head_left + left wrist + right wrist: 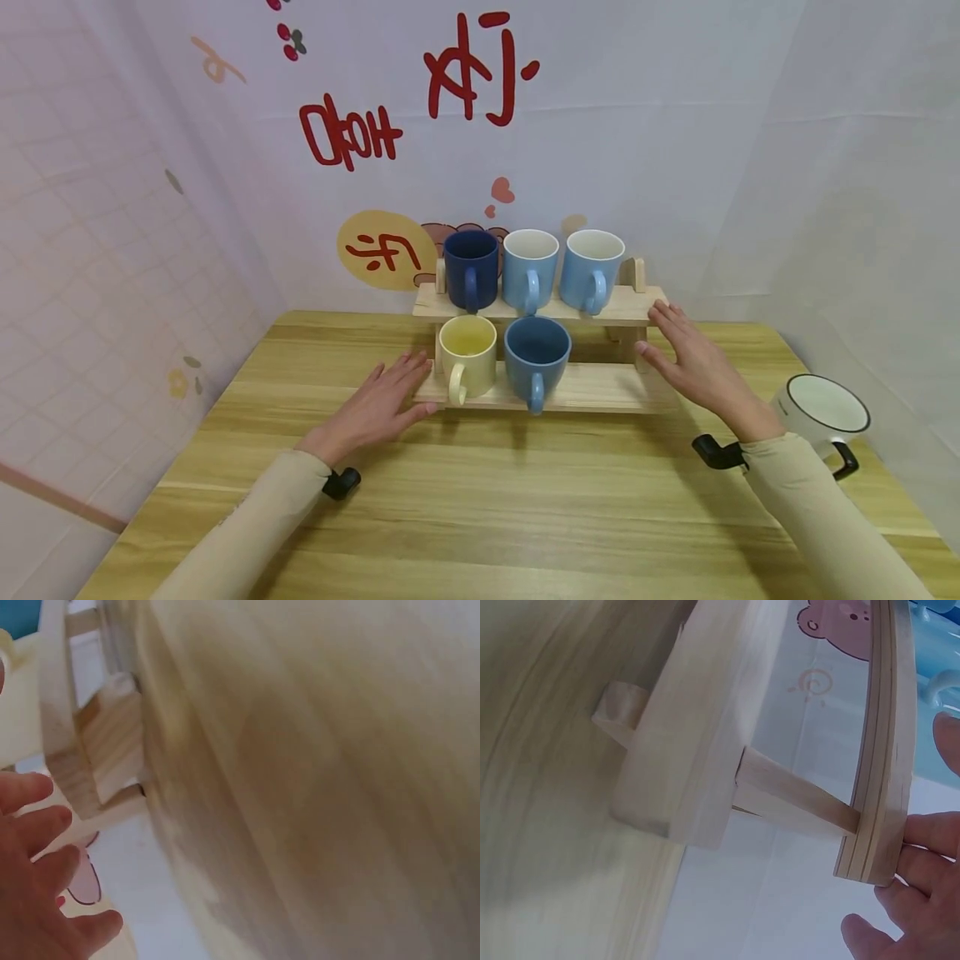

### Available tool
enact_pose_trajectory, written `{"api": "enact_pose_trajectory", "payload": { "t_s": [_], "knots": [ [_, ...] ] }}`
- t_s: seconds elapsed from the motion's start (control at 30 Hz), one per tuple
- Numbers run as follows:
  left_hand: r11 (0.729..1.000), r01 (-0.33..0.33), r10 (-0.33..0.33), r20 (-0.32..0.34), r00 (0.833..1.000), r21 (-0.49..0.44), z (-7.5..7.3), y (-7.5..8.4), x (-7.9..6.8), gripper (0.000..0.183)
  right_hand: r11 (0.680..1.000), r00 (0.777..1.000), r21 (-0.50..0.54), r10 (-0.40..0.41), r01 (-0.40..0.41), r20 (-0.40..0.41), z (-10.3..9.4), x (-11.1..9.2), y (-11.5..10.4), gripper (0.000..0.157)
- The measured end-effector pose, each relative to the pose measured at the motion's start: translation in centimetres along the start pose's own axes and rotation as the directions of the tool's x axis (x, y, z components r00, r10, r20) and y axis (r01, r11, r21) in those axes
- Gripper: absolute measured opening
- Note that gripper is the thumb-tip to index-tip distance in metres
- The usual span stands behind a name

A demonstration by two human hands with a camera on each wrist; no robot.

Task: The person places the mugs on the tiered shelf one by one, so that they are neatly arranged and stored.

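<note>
A two-tier wooden rack [611, 385] stands near the back of the table. Its upper shelf carries a navy mug [472, 271] and two light blue mugs, the middle one [529, 268] beside the right one [592, 271]. On the lower shelf are a yellow mug [474, 367] and a blue mug [536, 358]. My left hand [375, 408] lies with fingers extended by the lower shelf's left end; whether it touches is unclear. The fingers of my right hand [705, 367] are extended against the upper shelf's right end, touching its edge in the right wrist view. Neither hand holds anything.
A white mug [821, 408] with a black rim and black handle stands on the wooden table [480, 508] at right, beside my right forearm. White printed cloth [637, 108] hangs behind the table and along both sides.
</note>
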State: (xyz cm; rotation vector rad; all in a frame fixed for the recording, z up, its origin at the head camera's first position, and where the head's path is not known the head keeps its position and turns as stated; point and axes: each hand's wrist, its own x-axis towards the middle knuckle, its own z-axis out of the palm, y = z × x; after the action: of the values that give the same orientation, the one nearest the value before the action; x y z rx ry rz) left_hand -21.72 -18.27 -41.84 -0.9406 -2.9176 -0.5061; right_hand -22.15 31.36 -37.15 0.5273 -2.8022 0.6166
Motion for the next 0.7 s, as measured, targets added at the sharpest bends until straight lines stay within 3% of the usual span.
{"api": "enact_pose_trajectory", "payload": {
  "t_s": [0.17,0.43,0.6,0.7],
  "knots": [
    [0.999,-0.024,0.023,0.035,0.999,0.032,0.2,-0.8,0.2,0.069,0.999,1.000,0.043,-0.004,0.004,0.003,-0.5,-0.2,0.1,0.068],
    [0.997,-0.053,0.052,0.008,0.999,0.049,0.3,-1.2,0.1,0.059,0.997,0.997,0.070,-0.001,0.007,-0.079,-2.7,-2.4,-0.6,0.061],
    [0.997,-0.064,0.064,-0.003,0.998,0.054,0.4,-1.2,0.2,0.059,0.999,0.980,0.044,-0.011,0.020,-0.199,-4.2,-4.8,-1.4,0.053],
    [0.997,-0.066,0.067,-0.004,0.998,0.050,0.5,-1.2,0.3,0.058,0.999,0.954,-0.008,-0.052,0.052,-0.294,-4.9,-6.2,-1.6,0.049]
  ]
}}
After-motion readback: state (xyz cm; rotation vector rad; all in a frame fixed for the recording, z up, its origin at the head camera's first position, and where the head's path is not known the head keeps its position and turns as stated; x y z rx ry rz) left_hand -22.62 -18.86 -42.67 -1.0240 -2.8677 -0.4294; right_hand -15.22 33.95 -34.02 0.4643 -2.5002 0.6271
